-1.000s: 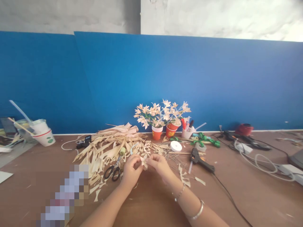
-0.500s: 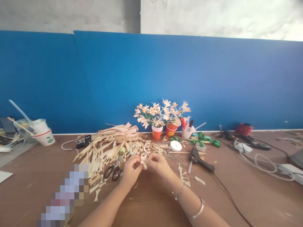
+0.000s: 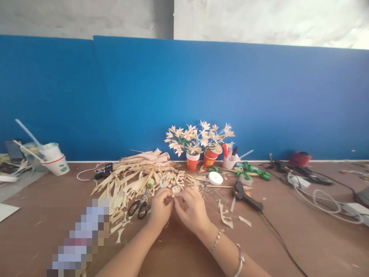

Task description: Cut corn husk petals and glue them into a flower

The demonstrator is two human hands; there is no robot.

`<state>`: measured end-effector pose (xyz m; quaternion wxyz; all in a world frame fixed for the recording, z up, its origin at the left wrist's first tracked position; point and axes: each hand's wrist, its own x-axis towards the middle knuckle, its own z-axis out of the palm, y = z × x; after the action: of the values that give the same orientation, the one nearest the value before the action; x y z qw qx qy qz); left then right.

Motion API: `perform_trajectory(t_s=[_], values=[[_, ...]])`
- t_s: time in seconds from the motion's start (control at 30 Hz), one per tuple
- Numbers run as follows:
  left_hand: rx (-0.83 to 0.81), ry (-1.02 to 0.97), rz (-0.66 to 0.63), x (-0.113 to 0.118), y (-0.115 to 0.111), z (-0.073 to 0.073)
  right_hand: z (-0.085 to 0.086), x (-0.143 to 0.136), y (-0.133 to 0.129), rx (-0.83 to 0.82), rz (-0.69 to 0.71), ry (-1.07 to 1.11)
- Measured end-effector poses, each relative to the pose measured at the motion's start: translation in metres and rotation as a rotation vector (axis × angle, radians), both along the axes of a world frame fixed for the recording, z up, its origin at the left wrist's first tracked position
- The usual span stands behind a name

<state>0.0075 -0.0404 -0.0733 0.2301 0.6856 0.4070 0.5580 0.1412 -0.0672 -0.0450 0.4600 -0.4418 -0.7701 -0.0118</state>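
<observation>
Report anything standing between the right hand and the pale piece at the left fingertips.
Nothing visible; the right hand is right at the pale piece, beside the left hand, though the piece is partly hidden.

A blue partition [image 3: 184, 88] runs behind the desk [image 3: 288, 250], below a pale wall [image 3: 259, 21]. A white cup [image 3: 56, 167] with a red band leans at far left; at right, a white cable [image 3: 328, 211] loops near a red object [image 3: 300, 159].

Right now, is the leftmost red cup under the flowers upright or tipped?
Upright: the red cup has its rim on top, with pale flowers rising above.
</observation>
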Motion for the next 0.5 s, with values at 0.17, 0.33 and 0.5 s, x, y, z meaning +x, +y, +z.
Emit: perform_trajectory(t_s=[0.17,0.33,0.5], values=[[-0.006,0.004,0.024,0.0027,-0.0015,0.0024,-0.0059,-0.0049,0.0014,0.035,-0.05,-0.043],[-0.027,-0.039,0.01,0.0032,-0.0011,0.002,-0.0067,-0.0056,0.0015,0.033,-0.04,-0.023],[-0.055,-0.068,-0.006,0.0011,0.0013,-0.0009,-0.0062,-0.0001,0.0011,-0.062,0.013,0.099]])
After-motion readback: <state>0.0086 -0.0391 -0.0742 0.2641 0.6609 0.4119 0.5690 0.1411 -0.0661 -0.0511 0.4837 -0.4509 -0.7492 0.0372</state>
